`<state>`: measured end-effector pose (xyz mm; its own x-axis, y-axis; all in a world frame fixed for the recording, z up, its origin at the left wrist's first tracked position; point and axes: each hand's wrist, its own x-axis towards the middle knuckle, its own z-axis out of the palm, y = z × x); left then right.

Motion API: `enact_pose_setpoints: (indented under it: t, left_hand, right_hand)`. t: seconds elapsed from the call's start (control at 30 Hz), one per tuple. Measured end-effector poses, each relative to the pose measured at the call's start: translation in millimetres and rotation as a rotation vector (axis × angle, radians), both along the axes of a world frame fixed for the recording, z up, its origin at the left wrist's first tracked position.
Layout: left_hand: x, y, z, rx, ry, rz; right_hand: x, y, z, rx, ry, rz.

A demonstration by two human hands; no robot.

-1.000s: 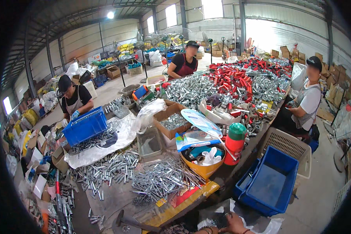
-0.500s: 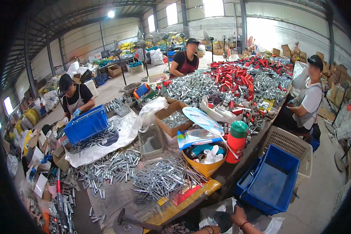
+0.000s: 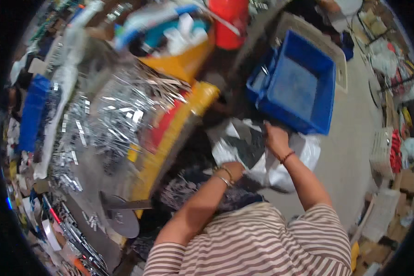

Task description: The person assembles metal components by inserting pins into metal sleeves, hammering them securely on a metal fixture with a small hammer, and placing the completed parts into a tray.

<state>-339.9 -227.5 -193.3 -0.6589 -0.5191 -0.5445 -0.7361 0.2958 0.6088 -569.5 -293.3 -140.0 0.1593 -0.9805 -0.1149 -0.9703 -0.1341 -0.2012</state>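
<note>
Your right hand (image 3: 277, 141), fingers curled tight, grips the rim of a crumpled white plastic bag (image 3: 224, 151); your left hand (image 3: 233, 170) meets its near edge, closure indeterminable through blur.

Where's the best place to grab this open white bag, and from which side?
I'd probably pinch the white bag by its mouth's left and right edges, from above: the opening faces upward and the thin, crumpled walls look floppy. The right hand is at the right edge.
</note>
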Motion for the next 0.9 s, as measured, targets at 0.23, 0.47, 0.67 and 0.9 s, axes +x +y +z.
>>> enact_pose_setpoints:
  t: [0.23,0.47,0.67,0.9]
  left_hand:
    - [-9,18,36,-0.069,0.057,-0.103]
    - [-12,25,59,-0.103,0.221,-0.11]
    - [-14,22,67,-0.132,0.345,-0.127]
    - [-13,16,58,-0.091,0.266,-0.093]
  right_hand:
    - [-21,33,11,0.097,-0.042,-0.198]
    - [-38,50,49,0.083,-0.099,-0.21]
    - [-30,57,79,0.118,-0.201,-0.322]
    - [-18,43,67,0.101,-0.169,-0.213]
